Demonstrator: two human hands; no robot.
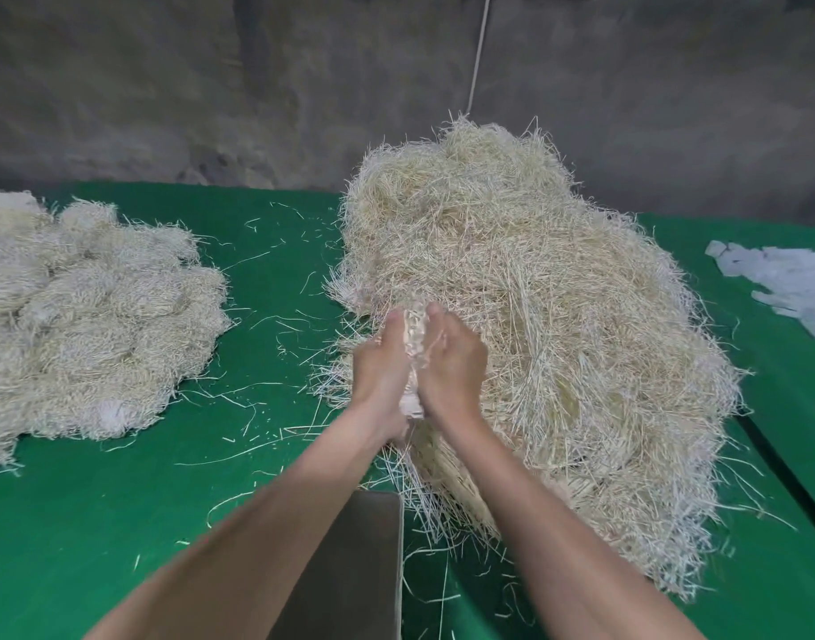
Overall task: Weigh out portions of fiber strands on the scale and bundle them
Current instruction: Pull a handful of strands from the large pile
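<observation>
Bare forearms reach in from the near edge; the left forearm (258, 524) crosses over the near left corner of the scale (359, 547), a flat grey metal plate lying on the green desk (119, 524). The right forearm (558, 524) runs up beside it, over the near fringe of the big pile (535, 293).

Farther in, the two meet palm to palm around a small bundle (414, 334) of pale strands. The left grip (380, 362) is curled round the bundle's left side with its thumb up at the far end. The right grip (452, 362) clasps the right side the same way, so both are grasping the bundle between them. Only a narrow strip of the bundle shows between the palms, with its near end sticking out at the wrists. It is held just over the near left edge of the big pile, beyond the scale.

That pile of loose straw-coloured strands fills the middle and right of the desk and rises highest at the far side. A lower heap (96, 316) of whiter tufts lies well apart on the left. Stray strands (276, 325) are scattered over the green between the two.

At the far right edge lies a spread of white strips (784, 284). Behind the desk stands a grey wall (165, 85), with a white cord (479, 53) hanging down toward the top of the big pile.
</observation>
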